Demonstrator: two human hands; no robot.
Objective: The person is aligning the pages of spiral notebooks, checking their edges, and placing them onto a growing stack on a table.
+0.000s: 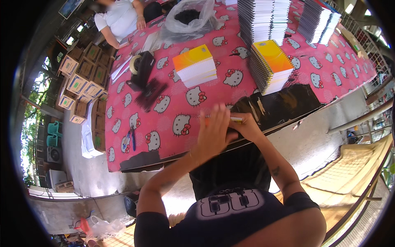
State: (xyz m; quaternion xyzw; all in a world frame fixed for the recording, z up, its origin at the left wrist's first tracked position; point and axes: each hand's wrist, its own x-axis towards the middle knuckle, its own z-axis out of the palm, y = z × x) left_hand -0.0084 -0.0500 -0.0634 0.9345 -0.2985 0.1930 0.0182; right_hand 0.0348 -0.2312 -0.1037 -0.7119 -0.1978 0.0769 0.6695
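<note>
At the table's near edge I have a small notebook (pixel 235 119) with an orange and white edge, mostly hidden by my hands. My left hand (pixel 214 131) lies over it with fingers stretched out and close together. The fingers of my right hand (pixel 248 128) are closed round its right end. What looks like a thin wire coil (pixel 192 115) sticks out to the left of my left hand. Farther off stand a stack of unbound yellow-orange covered pages (pixel 196 66) and a stack of coil-bound notebooks (pixel 271 66).
A pink patterned cloth covers the table (pixel 177 140). On it are pliers (pixel 133 139), a black tape dispenser (pixel 142 71), a plastic bag (pixel 189 24) with black contents and tall notebook stacks (pixel 265 20). Cardboard boxes (pixel 84 78) stand left. Another person (pixel 119 20) sits at the far left.
</note>
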